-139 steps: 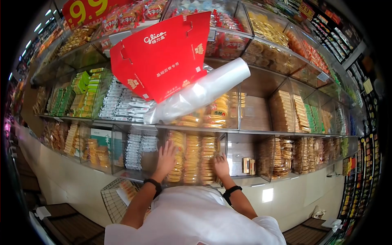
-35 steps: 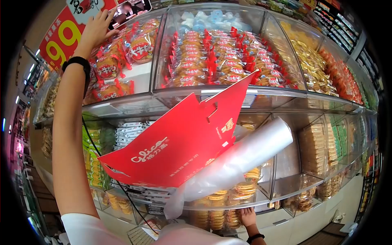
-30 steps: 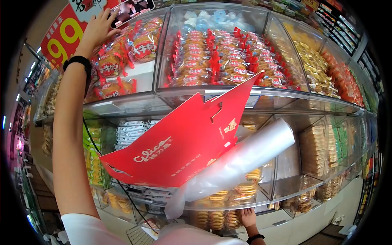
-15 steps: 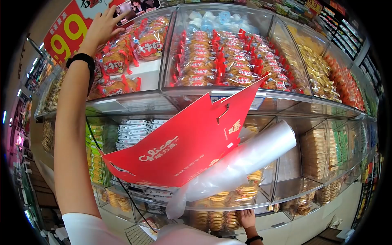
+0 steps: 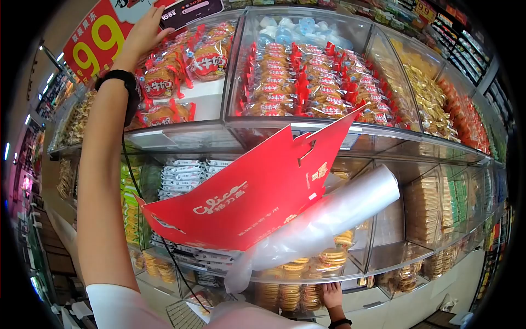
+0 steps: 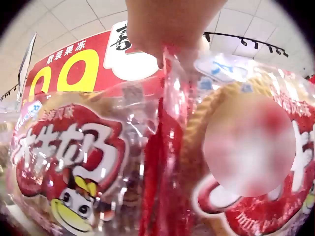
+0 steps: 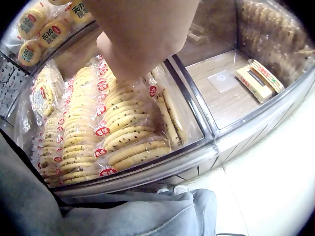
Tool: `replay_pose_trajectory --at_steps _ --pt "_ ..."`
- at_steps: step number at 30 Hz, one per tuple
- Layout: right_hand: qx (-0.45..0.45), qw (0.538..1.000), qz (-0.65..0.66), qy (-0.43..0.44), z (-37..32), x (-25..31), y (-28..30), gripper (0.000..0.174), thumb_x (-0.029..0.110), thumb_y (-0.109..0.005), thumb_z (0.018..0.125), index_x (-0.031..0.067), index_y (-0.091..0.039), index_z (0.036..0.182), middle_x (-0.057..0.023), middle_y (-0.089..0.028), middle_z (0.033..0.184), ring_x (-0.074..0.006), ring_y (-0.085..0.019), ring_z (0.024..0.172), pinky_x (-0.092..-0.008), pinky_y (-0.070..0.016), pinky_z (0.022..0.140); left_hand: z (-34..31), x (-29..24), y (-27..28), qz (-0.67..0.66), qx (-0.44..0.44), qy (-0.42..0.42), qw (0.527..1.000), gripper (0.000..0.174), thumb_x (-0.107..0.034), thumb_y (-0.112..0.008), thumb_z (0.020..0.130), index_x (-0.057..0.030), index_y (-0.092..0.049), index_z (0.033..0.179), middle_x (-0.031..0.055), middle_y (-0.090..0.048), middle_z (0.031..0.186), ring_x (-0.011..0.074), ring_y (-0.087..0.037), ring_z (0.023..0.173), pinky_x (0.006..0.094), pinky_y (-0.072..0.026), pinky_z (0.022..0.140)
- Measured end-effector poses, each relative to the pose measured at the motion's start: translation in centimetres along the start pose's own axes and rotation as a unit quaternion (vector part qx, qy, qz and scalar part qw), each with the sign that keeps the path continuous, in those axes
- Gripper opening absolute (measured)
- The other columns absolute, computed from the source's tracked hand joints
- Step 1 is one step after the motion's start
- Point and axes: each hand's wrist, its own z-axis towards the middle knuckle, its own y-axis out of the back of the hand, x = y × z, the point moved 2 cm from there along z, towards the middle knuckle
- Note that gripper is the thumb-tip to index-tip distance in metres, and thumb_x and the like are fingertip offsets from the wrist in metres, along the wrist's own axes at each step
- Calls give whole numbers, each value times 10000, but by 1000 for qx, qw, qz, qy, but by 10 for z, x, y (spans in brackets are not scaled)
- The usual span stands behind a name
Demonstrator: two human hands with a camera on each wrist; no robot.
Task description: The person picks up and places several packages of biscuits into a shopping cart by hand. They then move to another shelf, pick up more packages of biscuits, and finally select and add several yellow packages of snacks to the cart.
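Note:
In the head view my left hand (image 5: 143, 39) reaches to the upper shelf at the far left, fingers extended. Its fingertips are right at the left end of a phone (image 5: 192, 13) whose screen shows a clock. Below it are red-and-clear wrapped round cakes (image 5: 159, 82); the left wrist view shows two such wrapped cakes (image 6: 71, 162) close up under the wrist. My right hand (image 5: 332, 296) is low down, its straight fingers at the right side of a bin of wrapped biscuits (image 5: 290, 296). The right wrist view has speckled round biscuits (image 7: 130, 130) in rows beneath that hand, its fingertips hidden.
A red cardboard display (image 5: 241, 203) and a plastic bag roll (image 5: 334, 211) jut out in front of the shelves. A thin black cord (image 5: 164, 241) hangs from the left wrist. A wire basket (image 5: 183, 315) stands below. Clear dividers (image 7: 197, 105) separate the bins.
Both hands were at the lower biscuit bin; the left has since risen to the upper shelf while the right stayed low. The phone's screen switched from a picture to a clock. The view tilted up.

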Motion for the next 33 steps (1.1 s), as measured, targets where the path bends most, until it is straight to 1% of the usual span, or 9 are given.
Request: replay_pose_trajectory --at_steps 2,5,7,9,12,15,16,23,33 --pt "-5 1000 -3 -3 -2 -1 -7 279 151 -412 771 13 -545 973 -102 -590 940 -206 -542 940 -364 -313 930 4 -6 1 -19 25 56 998 557 -241 -612 752 -1 -385 1200 187 -441 1125 353 -456 1009 370 -388 869" --pt "8 1000 -4 5 -2 -1 -6 346 165 -408 772 -11 -503 1055 -113 -590 930 -205 -557 902 -353 -328 893 6 -6 -15 23 2 -16 1000 495 -188 -647 699 35 -444 1091 192 -486 1013 335 -483 953 374 -410 818" --pt "11 1000 -5 6 -2 -1 -4 345 167 -408 772 -11 -504 1052 -116 -591 928 -206 -559 897 -359 -332 887 3 -21 -22 12 64 -53 996 456 -100 -626 656 34 -458 1058 194 -490 1027 331 -475 976 361 -402 836" --pt "12 1000 -2 5 -2 -1 -4 345 168 -409 771 -11 -505 1051 -118 -592 924 -208 -562 891 -365 -335 883 0 -23 -25 17 -9 -52 998 399 -116 -619 660 14 -501 1018 183 -525 976 320 -503 945 369 -413 811" --pt "11 1000 -1 0 -3 -1 -4 315 162 -413 767 -1 -520 1014 -115 -594 907 -212 -563 884 -373 -330 893 9 -13 -25 -65 99 10 993 320 -176 -646 674 -14 -574 940 163 -581 855 307 -557 838 369 -438 738" --pt "11 1000 -7 -2 -2 0 -1 257 152 -417 760 20 -551 936 -102 -596 879 -211 -560 876 -380 -317 920 15 -10 -16 -162 103 115 975 299 -262 -673 673 -43 -623 871 149 -602 750 302 -583 702 357 -454 656" --pt "11 1000 -6 -3 -2 0 -2 256 153 -417 759 20 -551 932 -102 -597 874 -211 -562 869 -381 -318 919 18 -10 -12 -128 71 90 985 373 -327 -686 667 -24 -625 875 138 -616 722 258 -596 632 318 -457 597" --pt "1 1000 -3 7 -3 0 -1 259 156 -419 756 12 -554 924 -108 -599 842 -212 -571 831 -391 -329 905 21 11 -20 -238 161 176 942 511 -462 -683 656 -21 -607 903 95 -626 773 163 -598 685 285 -456 622" --pt "-8 1000 6 4 -4 -1 -4 252 173 -427 755 21 -547 917 -111 -597 855 -221 -567 824 -384 -359 844 13 24 -57 -230 66 212 947 611 -494 -648 687 -58 -475 1080 114 -601 917 179 -587 822 281 -455 706"
